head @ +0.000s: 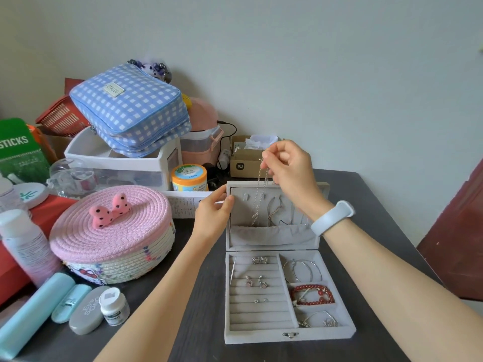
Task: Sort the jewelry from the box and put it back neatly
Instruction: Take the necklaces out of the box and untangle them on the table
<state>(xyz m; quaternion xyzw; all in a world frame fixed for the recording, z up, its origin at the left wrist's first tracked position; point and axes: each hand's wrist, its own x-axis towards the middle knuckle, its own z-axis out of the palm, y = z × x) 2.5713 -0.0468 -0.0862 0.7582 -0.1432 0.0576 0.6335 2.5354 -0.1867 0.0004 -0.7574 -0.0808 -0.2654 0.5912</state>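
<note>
A grey velvet jewelry box (287, 335) stands open on the dark table. My left hand (213, 212) grips the left edge of its raised lid (232, 239). Above the lid, my right hand (287, 165) pinches a thin silver necklace (258, 199) that hangs down in front of the lid's lining. The base holds rings (259, 260), earrings (256, 281) and small studs (260, 300) in the ring rolls. Silver hoops (302, 270), a red bead bracelet (313, 293) and a silver bangle (318, 320) lie in the right compartments.
A pink-lidded woven basket (112, 236) sits left of the box. In front of it are a small white bottle (115, 305), a grey case (86, 313) and teal cases (36, 312). A blue checked pouch (130, 108), drawers and a cardboard box (243, 163) crowd the back.
</note>
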